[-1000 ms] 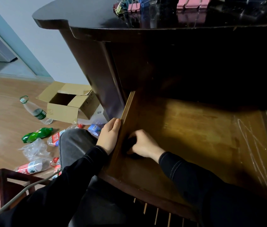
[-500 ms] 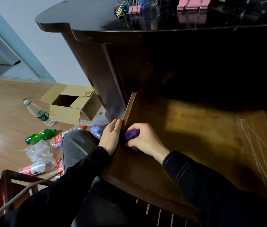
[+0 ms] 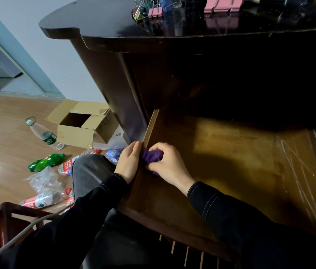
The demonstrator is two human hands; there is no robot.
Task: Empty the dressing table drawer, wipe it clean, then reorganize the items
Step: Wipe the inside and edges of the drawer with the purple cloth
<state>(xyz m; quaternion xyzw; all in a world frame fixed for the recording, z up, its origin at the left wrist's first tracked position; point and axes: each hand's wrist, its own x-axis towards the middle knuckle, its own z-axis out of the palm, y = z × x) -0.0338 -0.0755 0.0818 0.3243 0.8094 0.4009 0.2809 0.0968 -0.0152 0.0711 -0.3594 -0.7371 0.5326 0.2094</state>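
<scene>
The wooden drawer (image 3: 240,162) is pulled out of the dark dressing table (image 3: 104,24) and nothing lies on its visible floor. My right hand (image 3: 167,166) is closed on a bunched purple cloth (image 3: 152,157), pressing it against the inside of the drawer's left wall. My left hand (image 3: 129,162) lies flat on the outside of that same wall (image 3: 150,127), fingers together. Pink and coloured binder clips (image 3: 154,10) sit on the tabletop above.
An open cardboard box (image 3: 81,125) stands on the wooden floor to the left. Several plastic bottles, one of them green (image 3: 44,162), and crumpled plastic lie around it. My knee in grey trousers (image 3: 89,171) is beside the drawer. A chair arm (image 3: 13,208) is at lower left.
My right hand has moved along the left wall toward the back of the drawer, and the purple cloth, hidden under it before, now shows. My left hand has stayed on the wall.
</scene>
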